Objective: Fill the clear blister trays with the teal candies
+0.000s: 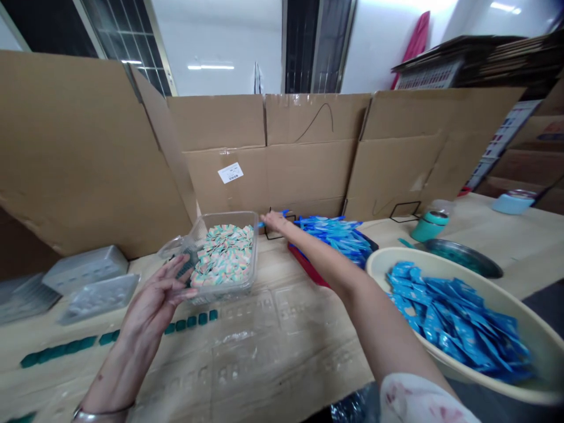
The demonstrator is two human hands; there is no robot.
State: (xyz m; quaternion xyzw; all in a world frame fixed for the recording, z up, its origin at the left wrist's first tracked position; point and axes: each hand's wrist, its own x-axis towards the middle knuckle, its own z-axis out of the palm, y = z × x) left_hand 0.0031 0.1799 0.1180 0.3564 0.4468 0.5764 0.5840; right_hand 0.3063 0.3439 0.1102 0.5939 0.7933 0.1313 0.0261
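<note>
My left hand (154, 299) stands with its fingers spread against the near left corner of a clear plastic tub (238, 220), which is full of small teal, white and pink pieces (224, 255). My right hand (274, 222) reaches far across the table, pinching a thin blue plastic piece (263, 224). Just to its right lies a heap of similar blue pieces (335, 238) on a red tray (306, 264). A beige basin (396, 261) of flat blue packets (458, 323) sits under my right forearm's right side.
Flattened cardboard sheets (264, 153) stand along the table's back edge. A row of teal blocks (189, 321) lies on clear moulded plastic sheets (273, 346). Grey trays (86, 270) sit at left. A teal flask (429, 226) and a metal dish (462, 257) stand at right.
</note>
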